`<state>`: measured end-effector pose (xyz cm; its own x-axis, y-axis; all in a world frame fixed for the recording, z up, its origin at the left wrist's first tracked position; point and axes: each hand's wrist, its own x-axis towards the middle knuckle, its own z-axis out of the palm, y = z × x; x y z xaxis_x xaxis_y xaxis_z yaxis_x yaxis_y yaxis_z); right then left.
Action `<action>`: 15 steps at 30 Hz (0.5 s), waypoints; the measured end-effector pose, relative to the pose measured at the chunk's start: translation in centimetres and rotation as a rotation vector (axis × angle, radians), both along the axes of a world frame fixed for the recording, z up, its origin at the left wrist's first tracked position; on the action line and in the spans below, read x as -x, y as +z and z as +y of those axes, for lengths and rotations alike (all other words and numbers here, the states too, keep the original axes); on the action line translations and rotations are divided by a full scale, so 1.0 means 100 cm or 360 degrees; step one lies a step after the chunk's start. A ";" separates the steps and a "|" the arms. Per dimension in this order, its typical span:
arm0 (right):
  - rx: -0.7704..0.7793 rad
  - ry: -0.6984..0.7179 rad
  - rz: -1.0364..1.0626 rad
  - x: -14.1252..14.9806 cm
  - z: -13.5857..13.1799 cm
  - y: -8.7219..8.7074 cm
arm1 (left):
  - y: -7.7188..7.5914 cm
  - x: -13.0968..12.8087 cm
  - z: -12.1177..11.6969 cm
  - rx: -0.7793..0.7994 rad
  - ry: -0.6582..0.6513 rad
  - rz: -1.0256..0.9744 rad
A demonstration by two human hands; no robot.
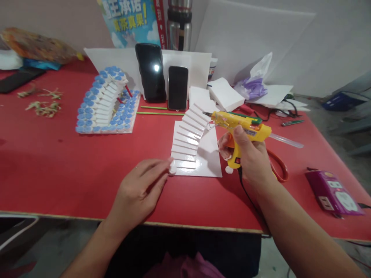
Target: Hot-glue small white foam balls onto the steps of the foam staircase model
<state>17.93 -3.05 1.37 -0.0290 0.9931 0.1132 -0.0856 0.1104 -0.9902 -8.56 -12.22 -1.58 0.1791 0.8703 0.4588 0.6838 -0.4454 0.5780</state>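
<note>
My right hand [255, 158] is wrapped round the grip of a yellow hot glue gun [232, 120], whose nozzle points left above a small white model staircase [188, 135]. A clear glue stick [286, 140] sticks out of the gun's back end. The curved staircase stands on a white square board [211, 162]. At the board's near left corner, the fingertips of my left hand [142, 189] are closed on a small white round piece [173, 170]. Another small white piece [228, 170] lies on the table below the glue gun.
A blue-and-white staircase model [104, 104] stands to the left. Two phones [151, 73] [177, 88] lean on a white panel behind. White foam blocks [225, 95], a tissue pack [251, 89], pliers with red handles [279, 170] and a purple power socket box [333, 191] are on the right.
</note>
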 end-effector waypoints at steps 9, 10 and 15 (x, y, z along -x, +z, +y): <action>0.0074 0.0009 0.0253 -0.007 0.005 -0.001 | -0.003 -0.013 -0.016 0.0519 0.0182 -0.0168; 0.0086 -0.0023 0.0251 -0.007 0.005 -0.001 | -0.004 -0.015 -0.015 0.0523 0.0171 -0.0162; 0.0150 -0.0230 0.0218 -0.011 0.012 -0.002 | -0.008 -0.023 -0.010 0.0498 0.0100 -0.0110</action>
